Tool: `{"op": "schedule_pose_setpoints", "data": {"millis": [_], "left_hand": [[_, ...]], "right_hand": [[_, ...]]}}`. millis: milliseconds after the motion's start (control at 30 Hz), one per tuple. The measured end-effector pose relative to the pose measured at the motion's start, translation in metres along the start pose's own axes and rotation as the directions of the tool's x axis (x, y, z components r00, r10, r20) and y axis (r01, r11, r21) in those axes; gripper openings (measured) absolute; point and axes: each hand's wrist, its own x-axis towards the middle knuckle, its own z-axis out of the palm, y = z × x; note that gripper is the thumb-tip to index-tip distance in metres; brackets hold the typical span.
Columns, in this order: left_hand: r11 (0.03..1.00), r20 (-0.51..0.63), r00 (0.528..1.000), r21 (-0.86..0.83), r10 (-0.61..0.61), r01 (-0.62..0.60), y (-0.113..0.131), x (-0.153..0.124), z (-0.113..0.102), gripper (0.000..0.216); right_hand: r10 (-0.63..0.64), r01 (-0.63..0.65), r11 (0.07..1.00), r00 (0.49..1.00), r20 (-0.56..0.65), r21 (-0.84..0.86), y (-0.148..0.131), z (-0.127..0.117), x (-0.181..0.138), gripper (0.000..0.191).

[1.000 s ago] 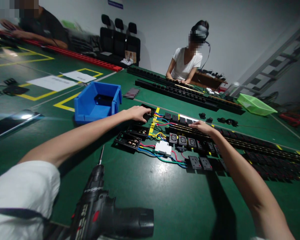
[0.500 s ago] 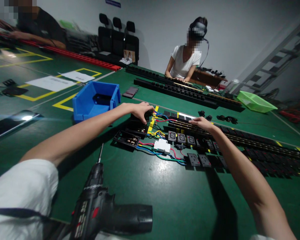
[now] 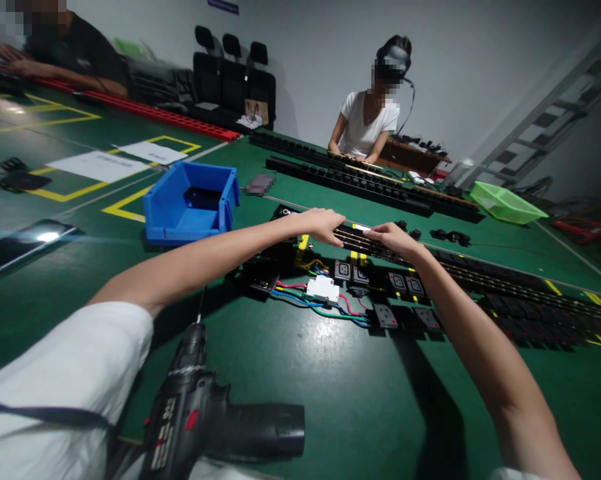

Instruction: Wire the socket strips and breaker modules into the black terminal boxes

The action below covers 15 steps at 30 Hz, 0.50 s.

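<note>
A long black power strip assembly [image 3: 480, 280] with brass rails, rows of sockets and coloured wires lies across the green table [image 3: 290, 360]. My left hand [image 3: 325, 225] rests palm down on its left end, fingers curled over the rail. My right hand [image 3: 393, 237] lies close beside it on the same rail, fingers bent onto it. Below the hands sit a white breaker [image 3: 323, 289] and loose black sockets [image 3: 385, 315].
A black cordless drill [image 3: 200, 413] lies at the near edge by my body. A blue bin [image 3: 187, 203] stands to the left. Across the table a person in a white shirt [image 3: 365, 123] works on other strips; a green tray [image 3: 503, 202] sits far right.
My left hand moved right from the black modules at the strip's left end onto the rail, coming close to my right hand. The right hand shifted slightly left.
</note>
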Motion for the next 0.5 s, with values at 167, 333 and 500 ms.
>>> {"op": "schedule_pose_setpoints", "data": {"millis": [167,333,500], "left_hand": [[0.999,-0.086,0.996,0.041,-0.001,0.005,0.002,-0.007,-0.005,0.057],[0.997,-0.133,0.99,0.065,0.037,-0.029,0.006,-0.013,-0.005,0.052],[0.993,-0.192,0.977,0.098,0.09,-0.072,0.01,-0.023,-0.006,0.048]], "right_hand": [[0.029,-0.039,0.999,0.968,-0.248,-0.036,0.008,-0.019,-0.01,0.059],[0.247,-0.394,0.919,0.597,-0.763,-0.011,0.068,-0.058,-0.048,0.044],[0.304,-0.647,0.762,0.302,-0.903,0.04,0.135,-0.078,-0.104,0.045]]}}
